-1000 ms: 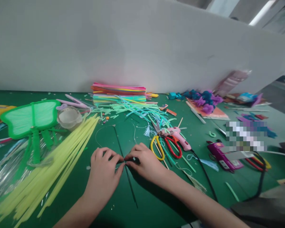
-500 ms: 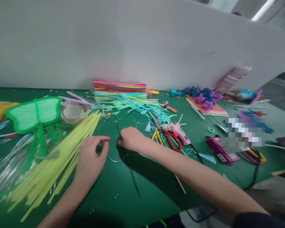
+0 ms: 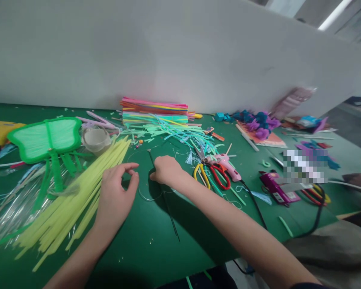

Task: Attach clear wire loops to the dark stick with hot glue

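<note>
My right hand (image 3: 167, 171) is closed over a thin dark stem (image 3: 172, 220), which runs from above the knuckles down toward the table's near edge. Pale thin wire loops (image 3: 150, 199) spread to both sides of the stem, partly covered by the hand. My left hand (image 3: 118, 194) hovers beside the left loop, thumb and forefinger curved with a gap between them and nothing visible in it. Under and beside it lies a bundle of yellow-green pipe cleaners (image 3: 78, 196). The right fingertips are mostly hidden.
A green butterfly-shaped piece (image 3: 63, 134) and a yellow glue gun (image 3: 1, 134) lie left. Coloured pipe cleaners (image 3: 155, 110) are stacked behind. Right are red-and-yellow scissors (image 3: 220, 176), a pink glue gun (image 3: 232, 170) with a cord, and a purple device (image 3: 278, 188). A cup (image 3: 96, 139) stands near the butterfly.
The view has shifted slightly. Both hands keep nearly the same pose, the right still on the stem and the left beside the loop.
</note>
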A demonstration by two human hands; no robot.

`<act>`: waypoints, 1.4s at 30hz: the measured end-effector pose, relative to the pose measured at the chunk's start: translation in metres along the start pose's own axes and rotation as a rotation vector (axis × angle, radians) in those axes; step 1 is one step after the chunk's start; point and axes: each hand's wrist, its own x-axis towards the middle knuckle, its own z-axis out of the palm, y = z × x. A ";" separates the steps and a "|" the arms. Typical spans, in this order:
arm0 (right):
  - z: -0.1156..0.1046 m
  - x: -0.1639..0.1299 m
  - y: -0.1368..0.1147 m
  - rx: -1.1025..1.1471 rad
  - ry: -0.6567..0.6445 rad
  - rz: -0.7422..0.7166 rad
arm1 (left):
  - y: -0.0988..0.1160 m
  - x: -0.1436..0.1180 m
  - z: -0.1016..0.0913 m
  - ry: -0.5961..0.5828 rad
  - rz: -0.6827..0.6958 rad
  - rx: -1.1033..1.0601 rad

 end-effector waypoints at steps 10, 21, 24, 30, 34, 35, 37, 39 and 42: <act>0.000 -0.001 0.003 0.036 0.063 -0.009 | -0.003 0.000 0.003 -0.001 -0.028 -0.007; 0.002 -0.005 0.004 0.089 0.170 0.000 | -0.004 -0.001 0.004 0.036 -0.039 -0.012; 0.003 -0.003 0.004 0.105 0.180 0.001 | -0.005 0.000 0.003 0.047 -0.037 0.001; 0.012 -0.002 0.016 0.191 0.232 -0.051 | -0.004 -0.005 0.007 -0.025 0.048 0.095; 0.025 -0.026 0.042 0.310 0.303 -0.149 | 0.001 -0.017 0.020 -0.194 0.113 0.144; 0.030 -0.034 0.048 0.340 0.321 -0.164 | 0.003 -0.019 0.023 -0.226 0.120 0.155; 0.040 -0.049 0.061 0.394 0.364 -0.174 | 0.006 -0.023 0.030 -0.270 0.119 0.182; 0.051 -0.060 0.070 0.444 0.397 -0.174 | 0.010 -0.025 0.034 -0.293 0.101 0.211; 0.064 -0.068 0.079 0.514 0.420 -0.169 | 0.016 -0.026 0.038 -0.309 0.055 0.254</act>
